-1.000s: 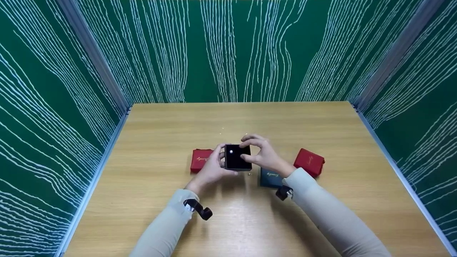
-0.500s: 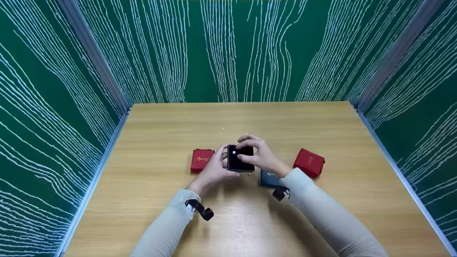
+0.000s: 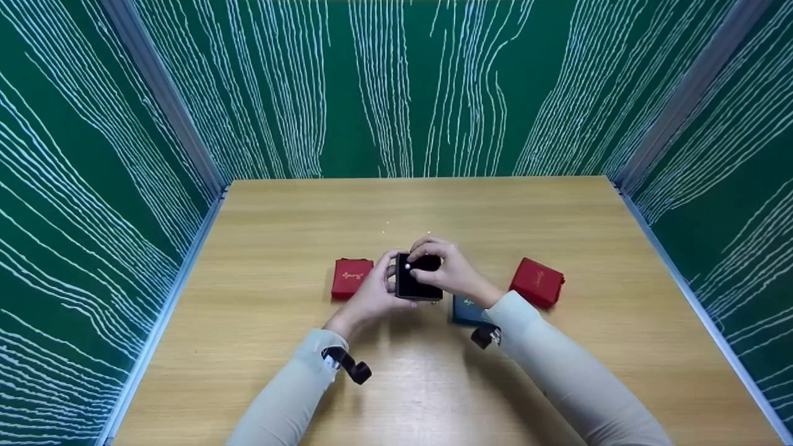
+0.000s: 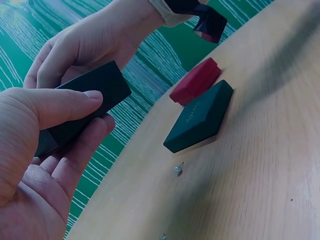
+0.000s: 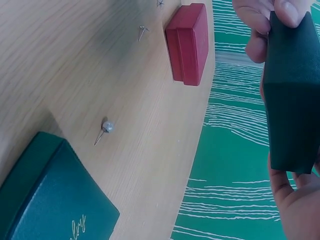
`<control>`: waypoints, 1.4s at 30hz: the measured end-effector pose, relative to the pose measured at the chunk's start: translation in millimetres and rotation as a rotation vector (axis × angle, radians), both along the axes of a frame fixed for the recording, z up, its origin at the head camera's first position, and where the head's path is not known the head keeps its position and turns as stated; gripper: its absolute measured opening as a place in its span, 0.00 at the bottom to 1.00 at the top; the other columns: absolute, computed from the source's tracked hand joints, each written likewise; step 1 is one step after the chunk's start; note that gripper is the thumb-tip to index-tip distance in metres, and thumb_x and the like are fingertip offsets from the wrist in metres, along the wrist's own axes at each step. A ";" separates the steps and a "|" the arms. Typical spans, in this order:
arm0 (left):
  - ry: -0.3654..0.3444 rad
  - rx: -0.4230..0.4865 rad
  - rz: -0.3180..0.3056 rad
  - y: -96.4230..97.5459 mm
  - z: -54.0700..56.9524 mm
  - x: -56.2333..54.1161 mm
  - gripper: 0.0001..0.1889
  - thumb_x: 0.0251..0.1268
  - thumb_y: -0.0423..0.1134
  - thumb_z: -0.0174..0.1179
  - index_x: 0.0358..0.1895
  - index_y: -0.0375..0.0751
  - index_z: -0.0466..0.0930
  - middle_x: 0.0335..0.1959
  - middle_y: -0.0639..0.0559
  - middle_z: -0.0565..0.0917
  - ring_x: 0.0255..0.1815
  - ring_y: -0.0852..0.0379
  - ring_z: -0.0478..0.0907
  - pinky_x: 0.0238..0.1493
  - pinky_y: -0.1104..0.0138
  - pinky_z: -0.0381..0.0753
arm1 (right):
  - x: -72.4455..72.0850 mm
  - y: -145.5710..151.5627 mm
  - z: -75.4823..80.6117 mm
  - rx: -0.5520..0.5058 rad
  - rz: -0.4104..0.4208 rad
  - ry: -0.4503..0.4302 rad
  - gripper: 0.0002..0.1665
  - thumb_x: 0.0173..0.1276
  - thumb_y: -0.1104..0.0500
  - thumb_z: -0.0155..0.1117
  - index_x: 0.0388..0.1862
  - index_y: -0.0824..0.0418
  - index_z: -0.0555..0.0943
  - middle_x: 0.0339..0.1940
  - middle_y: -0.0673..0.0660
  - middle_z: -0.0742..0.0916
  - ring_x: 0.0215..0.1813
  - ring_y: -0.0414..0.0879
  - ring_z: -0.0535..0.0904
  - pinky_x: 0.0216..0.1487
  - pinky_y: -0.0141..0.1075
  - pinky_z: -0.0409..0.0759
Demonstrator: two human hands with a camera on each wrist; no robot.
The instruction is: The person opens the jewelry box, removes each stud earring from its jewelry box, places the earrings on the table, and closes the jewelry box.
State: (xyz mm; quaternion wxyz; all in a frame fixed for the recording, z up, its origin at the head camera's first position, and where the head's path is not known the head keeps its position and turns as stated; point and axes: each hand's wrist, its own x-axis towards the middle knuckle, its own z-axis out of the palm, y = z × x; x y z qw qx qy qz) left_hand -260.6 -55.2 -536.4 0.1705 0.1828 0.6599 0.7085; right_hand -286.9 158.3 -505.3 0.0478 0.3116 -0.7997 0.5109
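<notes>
A person's left hand [image 3: 372, 291] has its fingers and thumb wrapped on a small dark green jewelry box [image 4: 116, 84], lifted above the table [image 3: 279, 359], its black-lined inside facing the head camera. A pearl stud earring [image 3: 407, 266] sits at the lining near the left edge of that box. The right hand [image 3: 455, 271] reaches across the opening, index fingertip and thumb tip close about the pearl; whether they pinch it I cannot tell. The step in hand looks like working the stud into or out of the lining, and the next move seems to call for a steady box and a precise fingertip grip.

Left of the box lies a red jewelry box [image 3: 350, 279]; to its right, a green lidded piece [image 3: 469, 311] and another red case [image 3: 538, 282]. The stud's pin is hidden, and tiny bright specks [image 3: 388, 222] beyond the box are too small to identify.
</notes>
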 end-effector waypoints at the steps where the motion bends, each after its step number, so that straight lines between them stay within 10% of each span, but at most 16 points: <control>1: 0.002 -0.002 0.000 -0.2 -0.4 0.1 0.54 0.53 0.15 0.72 0.83 0.45 0.58 0.78 0.32 0.74 0.61 0.37 0.88 0.58 0.54 0.93 | -0.1 -0.1 -0.3 0.003 0.004 -0.005 0.11 0.63 0.71 0.76 0.44 0.64 0.91 0.52 0.64 0.89 0.58 0.57 0.83 0.67 0.47 0.83; 32: 0.036 -0.030 0.001 -0.2 -4.4 -0.7 0.53 0.54 0.17 0.73 0.83 0.46 0.59 0.75 0.34 0.77 0.59 0.40 0.89 0.57 0.57 0.93 | -0.9 -3.0 1.6 0.012 -0.004 -0.056 0.06 0.65 0.71 0.73 0.39 0.63 0.90 0.50 0.63 0.88 0.57 0.56 0.82 0.68 0.52 0.82; 42: 0.036 -0.026 0.012 -3.2 -8.5 -3.7 0.52 0.54 0.15 0.72 0.83 0.39 0.57 0.75 0.32 0.77 0.58 0.39 0.90 0.55 0.57 0.93 | -0.7 2.1 5.6 -0.019 0.011 -0.024 0.03 0.65 0.70 0.71 0.37 0.67 0.89 0.46 0.63 0.88 0.52 0.50 0.80 0.53 0.38 0.81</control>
